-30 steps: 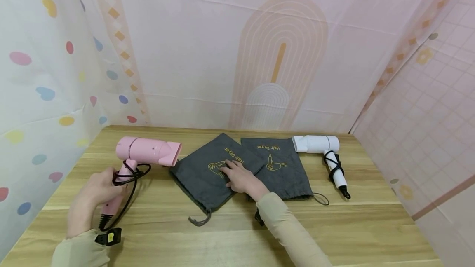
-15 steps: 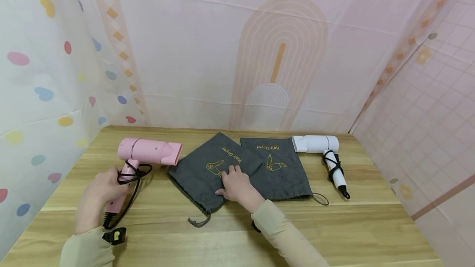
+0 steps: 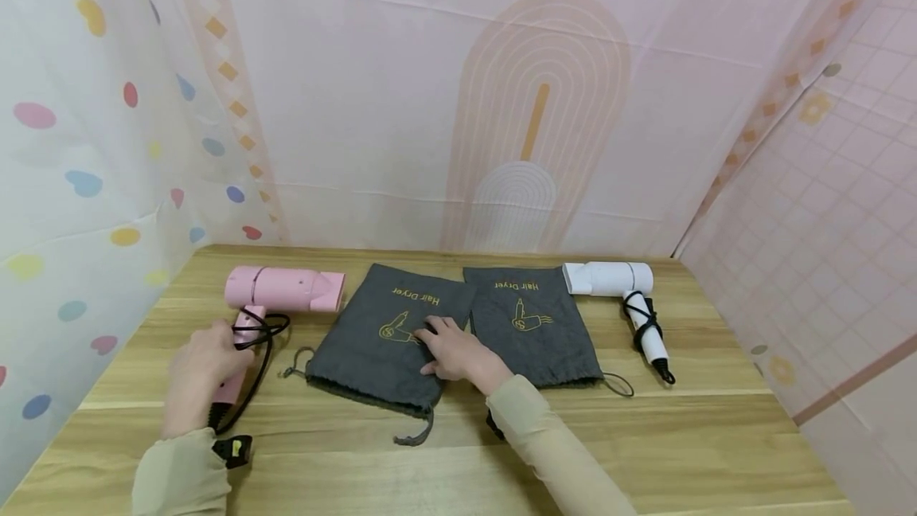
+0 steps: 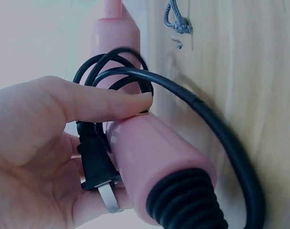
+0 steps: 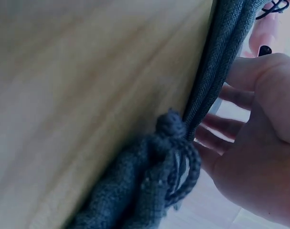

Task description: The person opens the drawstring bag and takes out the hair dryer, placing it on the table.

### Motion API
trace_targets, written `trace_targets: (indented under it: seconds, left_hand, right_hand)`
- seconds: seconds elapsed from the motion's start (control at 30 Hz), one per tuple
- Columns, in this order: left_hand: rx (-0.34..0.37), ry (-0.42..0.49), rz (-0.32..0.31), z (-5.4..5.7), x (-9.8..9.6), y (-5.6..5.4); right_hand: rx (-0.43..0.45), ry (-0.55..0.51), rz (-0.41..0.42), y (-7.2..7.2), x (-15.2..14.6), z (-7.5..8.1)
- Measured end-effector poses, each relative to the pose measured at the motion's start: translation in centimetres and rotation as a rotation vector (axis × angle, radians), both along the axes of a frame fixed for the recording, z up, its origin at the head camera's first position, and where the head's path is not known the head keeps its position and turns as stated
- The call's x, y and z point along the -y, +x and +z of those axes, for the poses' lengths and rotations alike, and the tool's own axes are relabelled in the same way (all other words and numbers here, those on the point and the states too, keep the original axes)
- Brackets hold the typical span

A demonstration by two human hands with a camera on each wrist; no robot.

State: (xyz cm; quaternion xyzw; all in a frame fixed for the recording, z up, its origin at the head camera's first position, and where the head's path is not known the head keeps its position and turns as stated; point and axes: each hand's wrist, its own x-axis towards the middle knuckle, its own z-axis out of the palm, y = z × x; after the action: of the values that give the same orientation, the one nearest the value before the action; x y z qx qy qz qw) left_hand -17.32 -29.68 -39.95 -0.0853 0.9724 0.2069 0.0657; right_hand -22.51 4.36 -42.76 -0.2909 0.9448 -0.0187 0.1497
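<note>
My left hand (image 3: 204, 369) grips the handle of a pink hair dryer (image 3: 279, 288) at the table's left side. In the left wrist view, the thumb lies over the pink handle (image 4: 154, 152), beside the black plug (image 4: 97, 162) and its looped cord (image 4: 197, 102). A dark grey drawstring bag (image 3: 351, 365) lies flat in the middle, printed with "Hair Dryer" and a dryer outline. My right hand (image 3: 458, 353) rests on this bag's right part, fingers spread. The right wrist view shows those fingertips (image 5: 207, 155) against the bag's cloth (image 5: 216, 67).
A second grey drawstring bag (image 3: 544, 353) lies just right of the first. Beyond it is a white hair dryer (image 3: 609, 279) with its cord wound round the handle, nozzle at the bag's upper corner. Patterned cloth (image 3: 358, 142) closes the back and both sides of the wooden table (image 3: 344, 476).
The middle bag has slid left under my right hand and turned, so its drawstring opening now faces the table's front. My left hand has shifted slightly right, still gripping the pink hair dryer.
</note>
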Motion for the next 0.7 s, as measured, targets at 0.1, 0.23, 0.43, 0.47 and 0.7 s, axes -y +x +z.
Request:
trace_targets:
  seconds: [0.1,0.23,0.43,0.47,0.7]
  left_hand:
    - [0.002,-0.004,0.028,-0.2,0.0,-0.1]
    - [0.007,-0.002,0.054,-0.4,-0.1,-0.1]
    - [0.009,0.001,0.06,-0.6,-0.1,-0.2]
    - [0.007,-0.001,0.059,-0.7,-0.1,-0.3]
    - [-0.022,-0.009,0.047,-1.0,-0.1,-0.8]
  right_hand:
    - [0.025,0.006,0.024,-0.4,0.1,0.0]
    - [0.021,0.033,0.052,-0.8,0.3,0.2]
    - [0.023,0.049,0.031,-1.1,0.5,0.2]
    - [0.026,0.047,0.024,-1.1,0.5,0.2]
    - [0.041,0.029,0.006,-1.4,0.4,0.0]
